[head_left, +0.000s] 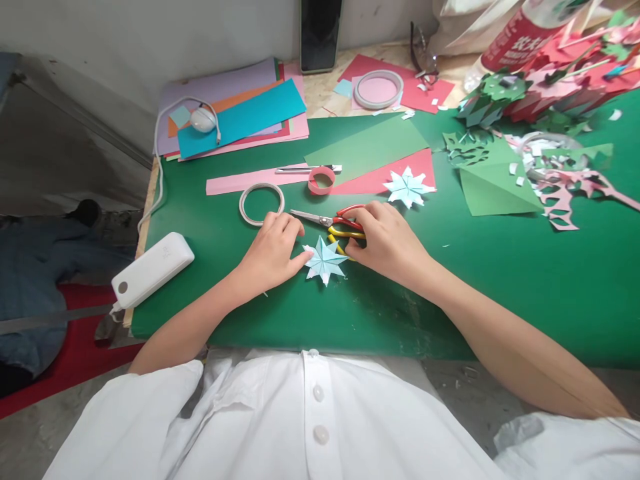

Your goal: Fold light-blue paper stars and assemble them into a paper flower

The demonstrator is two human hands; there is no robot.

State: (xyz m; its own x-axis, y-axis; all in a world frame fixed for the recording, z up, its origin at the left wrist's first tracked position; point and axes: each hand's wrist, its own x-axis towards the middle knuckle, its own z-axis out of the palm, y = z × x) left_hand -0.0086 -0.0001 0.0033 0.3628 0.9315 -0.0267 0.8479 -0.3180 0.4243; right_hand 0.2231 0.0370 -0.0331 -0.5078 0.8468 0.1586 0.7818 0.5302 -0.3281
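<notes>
While the right hand [387, 235] curls around red-and-yellow-handled metal scissors [311, 217], the left hand [270, 248], loosely open, thumbs a tip of the pale-blue folded-paper star [325, 261] on the green counter [300, 320]. The star looks light, easily crushed, best held near its creased centre. The red-labelled plastic bottle's [518, 41] contents are unclear.

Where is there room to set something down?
The widest bare patch of green mat lies between the right forearm and the green paper at right, bar a tiny scrap. A smaller one: between the power bank and left hand. Crowded: between it and the right hand (scissors, paper star), and far right (paper flowers).
</notes>
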